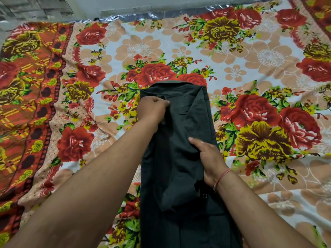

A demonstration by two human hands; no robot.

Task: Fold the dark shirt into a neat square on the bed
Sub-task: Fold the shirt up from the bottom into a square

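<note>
On the floral bedsheet (53, 97) the left hand (152, 110) pinches the upper fold of the dark shirt (175, 176), likely anchoring it, while the right hand (209, 158) grips the right-side fabric, seemingly tucking that edge into the narrow strip

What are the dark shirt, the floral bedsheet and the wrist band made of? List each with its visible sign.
Dark shirt: matte woven cloth, probably cotton or a blend; it creases softly and shows no sheen.
Floral bedsheet: thin printed fabric, likely cotton or polyester; it shows fine wrinkles and flat dyed colour.
Wrist band on the right hand: looks like reddish thread; too small to be sure.
</note>
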